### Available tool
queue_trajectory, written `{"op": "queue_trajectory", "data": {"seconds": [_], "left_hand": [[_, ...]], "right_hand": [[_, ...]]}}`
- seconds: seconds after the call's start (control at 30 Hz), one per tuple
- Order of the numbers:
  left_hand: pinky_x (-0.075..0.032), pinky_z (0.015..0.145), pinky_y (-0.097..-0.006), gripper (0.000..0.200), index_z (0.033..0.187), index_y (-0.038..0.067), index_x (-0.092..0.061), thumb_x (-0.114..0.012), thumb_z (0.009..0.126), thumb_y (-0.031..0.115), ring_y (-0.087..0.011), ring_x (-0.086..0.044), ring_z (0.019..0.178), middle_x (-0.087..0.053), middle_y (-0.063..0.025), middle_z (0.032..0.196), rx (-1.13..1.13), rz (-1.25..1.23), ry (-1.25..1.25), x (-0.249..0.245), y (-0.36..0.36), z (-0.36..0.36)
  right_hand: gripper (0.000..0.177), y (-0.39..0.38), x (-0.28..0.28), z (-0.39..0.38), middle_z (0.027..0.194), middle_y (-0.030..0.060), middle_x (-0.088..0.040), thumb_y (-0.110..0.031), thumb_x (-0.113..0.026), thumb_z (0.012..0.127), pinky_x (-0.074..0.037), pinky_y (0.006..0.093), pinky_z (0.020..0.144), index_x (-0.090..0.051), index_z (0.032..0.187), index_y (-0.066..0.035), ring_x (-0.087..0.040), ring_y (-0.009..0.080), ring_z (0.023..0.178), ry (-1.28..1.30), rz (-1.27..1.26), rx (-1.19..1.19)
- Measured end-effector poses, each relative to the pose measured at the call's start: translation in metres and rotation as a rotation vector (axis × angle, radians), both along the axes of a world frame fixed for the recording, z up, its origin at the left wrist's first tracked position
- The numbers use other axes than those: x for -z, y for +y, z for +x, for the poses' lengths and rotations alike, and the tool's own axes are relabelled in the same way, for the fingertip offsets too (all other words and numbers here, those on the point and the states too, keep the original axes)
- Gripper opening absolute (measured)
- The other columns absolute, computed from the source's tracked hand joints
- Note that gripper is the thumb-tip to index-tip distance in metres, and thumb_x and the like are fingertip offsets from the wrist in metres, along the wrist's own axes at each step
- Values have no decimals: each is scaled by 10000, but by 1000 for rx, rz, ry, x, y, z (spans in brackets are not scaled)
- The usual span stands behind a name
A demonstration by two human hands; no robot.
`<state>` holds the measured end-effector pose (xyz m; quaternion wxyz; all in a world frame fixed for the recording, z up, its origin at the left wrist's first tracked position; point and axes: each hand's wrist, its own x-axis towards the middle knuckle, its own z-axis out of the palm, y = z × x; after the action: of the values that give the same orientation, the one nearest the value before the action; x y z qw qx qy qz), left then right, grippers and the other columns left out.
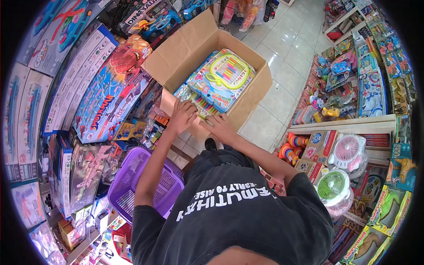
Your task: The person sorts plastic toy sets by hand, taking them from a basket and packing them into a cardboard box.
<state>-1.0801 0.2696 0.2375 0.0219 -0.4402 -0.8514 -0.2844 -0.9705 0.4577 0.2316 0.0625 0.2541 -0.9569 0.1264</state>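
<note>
An opened cardboard box [255, 94] stands in front of me with its flaps spread. Inside lie flat, colourful toy packages; the top toy package [229, 73] shows a green-framed picture with rows of coloured bars. Nearer to me, a toy package with a strip of coloured keys [204, 105] lies at the box's near side. My left hand [183, 115] has its fingers curled over the left part of that nearer package. My right hand [219, 127] bends its fingers over the package's near edge, beside the box's near wall. The fingertips are partly hidden.
A purple plastic basket [126, 183] stands left of my body. Boxed toys, including a Spider-Man set [110, 88], crowd the left shelves. On the right are a pink fan [347, 149], a green fan [332, 184] and more toy shelves. White floor tiles [282, 57] run beyond the box.
</note>
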Motion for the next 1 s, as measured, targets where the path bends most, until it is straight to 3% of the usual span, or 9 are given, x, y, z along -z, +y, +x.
{"op": "queue_trajectory", "data": {"seconds": [0.23,0.47,0.53,0.67,0.73,0.77,1.0], "left_hand": [[-198,1036,-489,353,1100,74,-541,-567,797,255,-311,-371,1205,-480,-139,1206,-24,7,42,-21,-21,20],[-210,1024,-508,423,1080,75,-559,-603,758,346,-301,-383,1193,-485,-130,1205,98,-144,-215,-76,-36,41],[-199,1019,-516,445,1049,69,-567,-612,744,390,-305,-393,1180,-498,-114,1181,67,-111,32,-86,-37,46],[-194,1022,-503,467,1046,85,-581,-628,722,417,-292,-387,1192,-483,-117,1208,-74,23,253,-91,-28,53],[-169,1028,-509,535,1125,91,-550,-627,725,438,-340,-308,1241,-401,-144,1299,-169,134,267,-91,-19,54],[-147,1033,-521,619,1242,106,-470,-611,745,446,-382,-224,1279,-281,-179,1383,-173,93,236,-85,-15,52],[-100,1043,-540,692,1358,125,-327,-543,796,464,-406,-120,1321,-144,-212,1437,-142,-62,139,-50,18,35]], "right_hand": [[611,2,-2,4,1124,96,-486,-273,-700,653,-299,441,873,-460,1210,-194,-451,254,1043,81,-144,-9],[534,4,-13,3,1150,118,-462,-209,-649,678,-285,418,908,-472,1176,-138,-442,277,1068,32,-265,7],[518,6,-13,2,1149,124,-459,-186,-638,680,-287,411,906,-473,1168,-122,-441,279,1066,58,-307,0],[426,7,-9,-1,1126,144,-467,-178,-611,731,-290,417,904,-495,1124,-61,-433,293,1068,70,-453,22],[392,10,-4,1,1119,155,-469,-178,-599,757,-294,422,901,-500,1110,-38,-431,307,1066,74,-523,56],[379,11,3,2,1113,167,-470,-186,-588,779,-298,425,899,-499,1109,-23,-428,325,1063,88,-537,121],[484,15,-10,1,1158,216,-434,-256,-610,786,-290,441,929,-456,1156,14,-391,389,1086,151,-697,347]]}}
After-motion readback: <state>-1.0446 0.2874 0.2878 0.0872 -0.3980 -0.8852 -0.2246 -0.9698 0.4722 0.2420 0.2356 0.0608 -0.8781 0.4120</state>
